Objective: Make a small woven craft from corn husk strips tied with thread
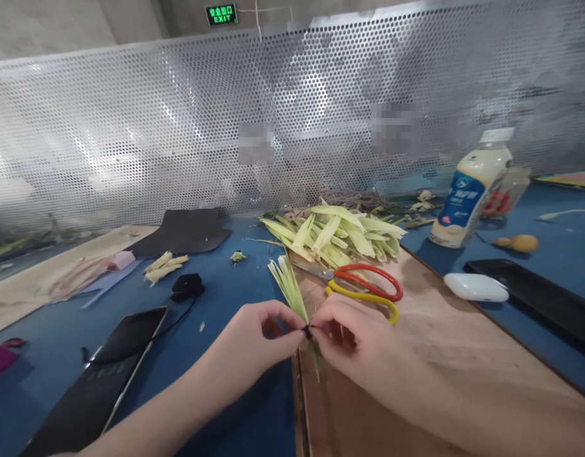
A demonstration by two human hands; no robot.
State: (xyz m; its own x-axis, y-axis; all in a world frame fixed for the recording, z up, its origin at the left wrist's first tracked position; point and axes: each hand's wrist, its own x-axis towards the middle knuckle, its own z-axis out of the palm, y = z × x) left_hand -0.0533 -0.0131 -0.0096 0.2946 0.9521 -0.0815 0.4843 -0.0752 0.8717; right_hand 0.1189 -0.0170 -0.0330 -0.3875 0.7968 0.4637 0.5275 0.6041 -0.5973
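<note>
A slim bundle of pale green corn husk strips (289, 287) stands between my hands, fanned out at its top and narrowing to a thin tail below. Around its middle is a dark string (308, 331). My left hand (266, 331) is closed in a pinch on the string's left side, thumb against forefinger. From the right, my right hand (356, 333) pinches the same dark string close to the bundle. The fingertips hide most of it. Just beyond my right hand lie scissors (368, 282) with one red and one yellow handle, their blades beside a pile of corn husks (337, 231).
A brown board (444, 355) lies on the blue table (244, 279). At right are a bottle (470, 193), a white earbud case (476, 287) and a black phone (544, 304). Another phone (115, 362) and a black cord lie at left. A perforated metal screen (187, 139) stands behind.
</note>
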